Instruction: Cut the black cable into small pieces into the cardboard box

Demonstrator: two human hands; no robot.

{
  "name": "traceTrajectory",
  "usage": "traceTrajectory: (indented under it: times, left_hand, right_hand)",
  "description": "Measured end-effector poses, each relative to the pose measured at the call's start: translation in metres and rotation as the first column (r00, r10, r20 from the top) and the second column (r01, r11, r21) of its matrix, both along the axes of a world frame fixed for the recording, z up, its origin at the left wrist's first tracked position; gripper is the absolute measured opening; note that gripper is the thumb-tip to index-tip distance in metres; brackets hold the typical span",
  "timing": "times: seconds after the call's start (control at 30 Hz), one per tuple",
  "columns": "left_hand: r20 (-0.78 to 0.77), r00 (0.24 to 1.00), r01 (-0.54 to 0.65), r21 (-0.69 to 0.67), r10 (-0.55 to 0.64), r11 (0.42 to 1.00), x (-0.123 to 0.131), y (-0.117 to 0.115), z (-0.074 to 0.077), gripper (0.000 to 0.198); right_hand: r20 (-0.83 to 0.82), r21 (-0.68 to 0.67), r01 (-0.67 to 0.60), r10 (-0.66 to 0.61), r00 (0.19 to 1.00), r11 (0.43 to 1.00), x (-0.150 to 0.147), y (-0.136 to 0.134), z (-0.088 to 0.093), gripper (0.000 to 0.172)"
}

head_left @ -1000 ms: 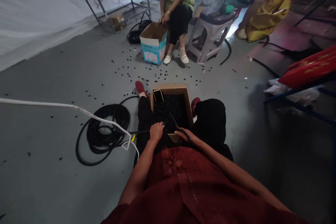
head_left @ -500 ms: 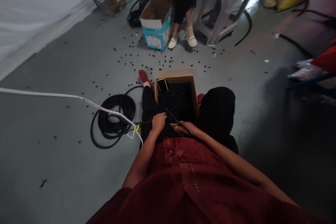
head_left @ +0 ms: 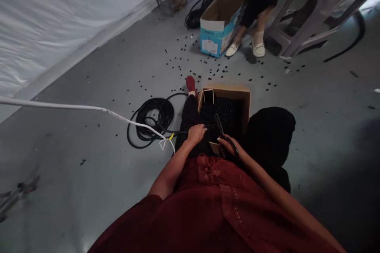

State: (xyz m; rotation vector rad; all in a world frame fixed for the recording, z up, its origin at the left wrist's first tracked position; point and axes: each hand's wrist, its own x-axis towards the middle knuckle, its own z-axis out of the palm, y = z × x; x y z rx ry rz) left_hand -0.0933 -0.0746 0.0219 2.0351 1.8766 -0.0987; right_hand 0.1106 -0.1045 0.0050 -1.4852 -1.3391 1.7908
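Observation:
My left hand (head_left: pixel 196 133) is closed around the end of a black cable (head_left: pixel 154 120) that runs from a coil on the floor to my left. My right hand (head_left: pixel 228 147) grips black scissors (head_left: pixel 221 130), their blades pointing over a cardboard box (head_left: pixel 246 102) between my legs. The box is filled with small black pieces, and a phone (head_left: pixel 208 95) leans in its far left corner. The cable end meets the box's near left edge beside my left hand.
Small black pieces lie scattered over the grey floor. A seated person's legs and white shoes (head_left: pixel 246 49) are ahead, next to a blue cardboard box (head_left: pixel 218 31) and a plastic stool (head_left: pixel 308 19). A white cord (head_left: pixel 89 108) crosses from the left.
The view has swung left and tilted down. My right hand has drawn closer to my left, and the scissors now point more steeply into the box.

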Motion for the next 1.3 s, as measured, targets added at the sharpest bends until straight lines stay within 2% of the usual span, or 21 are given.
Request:
traceTrajectory:
  times: [0.1, 0.3, 0.43, 0.6, 0.77, 0.87, 1.0, 1.13, 1.23, 1.3]
  left_hand:
    - [-0.038, 0.999, 0.003, 0.072, -0.001, 0.997, -0.002, 0.009, 0.017, 0.034]
    - [-0.116, 0.991, -0.029, 0.305, 0.068, 0.952, -0.015, 0.053, 0.068, 0.043]
    - [-0.149, 0.988, 0.009, 0.327, 0.042, 0.945, -0.015, 0.065, 0.085, 0.043]
    - [-0.093, 0.996, 0.03, 0.337, 0.002, 0.941, -0.003, 0.074, 0.098, 0.043]
    - [0.113, 0.987, -0.145, 0.319, 0.114, 0.936, 0.005, 0.085, 0.107, 0.041]
    - [0.231, 0.959, -0.232, 0.307, 0.164, 0.923, 0.002, 0.09, 0.11, 0.039]
    - [0.373, 0.896, -0.342, 0.236, 0.24, 0.91, 0.0, 0.099, 0.115, 0.037]
    - [0.482, 0.839, -0.405, 0.239, 0.254, 0.883, 0.006, 0.115, 0.121, 0.036]
    - [0.505, 0.837, -0.404, 0.312, 0.209, 0.86, 0.01, 0.133, 0.124, 0.036]
    - [0.474, 0.865, -0.351, 0.337, 0.164, 0.874, 0.01, 0.146, 0.125, 0.037]
  right_hand:
    - [-0.041, -0.037, -0.004, 0.003, 0.999, 0.999, 0.001, 0.001, 0.009, 0.027]
    - [-0.081, -0.086, 0.061, -0.068, 0.994, 0.994, 0.008, -0.004, 0.022, 0.034]
    - [-0.109, -0.127, 0.08, -0.094, 0.99, 0.989, 0.011, -0.007, 0.03, 0.038]
    - [-0.095, -0.118, 0.075, -0.086, 0.992, 0.99, 0.011, -0.008, 0.042, 0.041]
    - [-0.092, -0.064, 0.105, -0.11, 0.99, 0.992, 0.014, -0.005, 0.048, 0.046]
    - [-0.041, 0.031, 0.055, -0.054, 0.998, 0.998, 0.02, 0.006, 0.044, 0.052]
    - [0.15, 0.183, -0.071, 0.044, 0.988, 0.981, 0.031, 0.036, 0.041, 0.06]
    - [0.293, 0.306, -0.113, 0.019, 0.956, 0.945, 0.041, 0.076, 0.055, 0.059]
    - [0.375, 0.341, -0.119, -0.018, 0.927, 0.933, 0.049, 0.105, 0.07, 0.056]
    - [0.414, 0.342, -0.133, -0.022, 0.91, 0.93, 0.053, 0.122, 0.075, 0.056]
